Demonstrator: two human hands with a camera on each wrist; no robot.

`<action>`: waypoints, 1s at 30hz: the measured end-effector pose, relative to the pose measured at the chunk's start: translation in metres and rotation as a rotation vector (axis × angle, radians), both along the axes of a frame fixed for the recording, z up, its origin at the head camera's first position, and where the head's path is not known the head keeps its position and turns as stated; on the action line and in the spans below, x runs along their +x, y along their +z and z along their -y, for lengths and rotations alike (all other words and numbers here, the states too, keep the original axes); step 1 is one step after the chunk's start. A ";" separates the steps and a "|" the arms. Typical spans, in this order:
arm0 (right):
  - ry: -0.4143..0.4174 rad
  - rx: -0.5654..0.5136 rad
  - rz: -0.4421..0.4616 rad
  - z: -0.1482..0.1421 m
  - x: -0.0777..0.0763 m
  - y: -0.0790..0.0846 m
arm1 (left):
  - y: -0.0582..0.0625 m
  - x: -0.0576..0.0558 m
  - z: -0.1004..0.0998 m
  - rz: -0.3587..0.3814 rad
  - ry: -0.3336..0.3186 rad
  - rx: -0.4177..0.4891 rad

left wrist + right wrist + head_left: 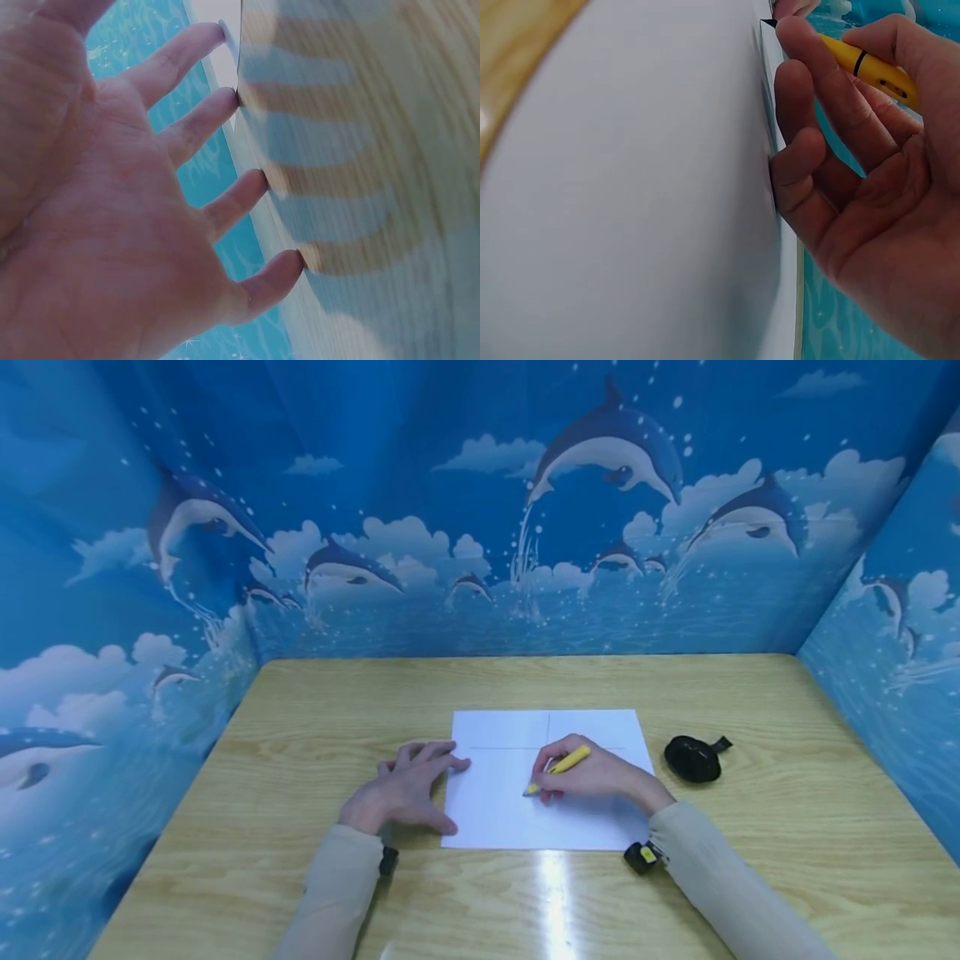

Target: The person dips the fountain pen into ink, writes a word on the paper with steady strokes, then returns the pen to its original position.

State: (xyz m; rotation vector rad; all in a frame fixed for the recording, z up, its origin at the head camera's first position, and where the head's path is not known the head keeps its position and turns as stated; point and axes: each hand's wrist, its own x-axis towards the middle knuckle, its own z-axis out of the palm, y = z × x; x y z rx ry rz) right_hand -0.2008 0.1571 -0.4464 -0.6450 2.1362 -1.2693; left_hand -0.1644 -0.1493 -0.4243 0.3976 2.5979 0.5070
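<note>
A white sheet of paper (495, 810) lies on the wooden table, with a thin dark horizontal line and a short vertical line crossing in its upper part. My right hand (585, 770) grips a yellow pen (572, 758), its dark tip right at the paper near the middle. In the right wrist view the pen (885, 75) sits between thumb and fingers, the other fingers curled near the sheet (630, 180). My left hand (408, 785) spreads its fingers over the paper's left edge. The left wrist view shows those fingertips (289, 266) touching the table and the paper's edge.
To the right of the paper lies a small black pouch-like object (693, 758) with a short tab. The wooden table (337, 702) is bordered by blue dolphin-print curtains (420, 527) at the back and both sides. A bright light reflection shows near the front.
</note>
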 end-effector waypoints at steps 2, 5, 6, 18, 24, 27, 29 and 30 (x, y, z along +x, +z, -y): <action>0.011 0.003 -0.004 0.001 0.000 0.000 | 0.000 0.000 0.000 -0.003 -0.002 -0.003; 0.031 0.003 -0.007 0.003 0.001 -0.001 | 0.000 0.000 0.000 -0.007 -0.007 -0.003; 0.036 0.003 -0.006 0.004 0.002 0.000 | 0.000 0.000 0.000 -0.009 -0.009 -0.003; 0.074 -0.022 0.006 0.011 0.006 0.001 | 0.001 -0.001 -0.001 -0.001 0.000 -0.026; 0.091 -0.010 0.014 0.016 0.009 0.003 | 0.002 0.000 -0.002 -0.005 0.005 -0.030; 0.098 -0.013 0.018 0.018 0.011 0.003 | 0.001 0.000 -0.001 -0.007 0.004 -0.028; 0.101 -0.017 0.020 0.019 0.013 0.002 | 0.001 0.000 -0.001 -0.008 0.005 -0.029; 0.102 -0.021 0.022 0.020 0.014 0.002 | 0.001 0.001 -0.001 -0.009 0.006 -0.030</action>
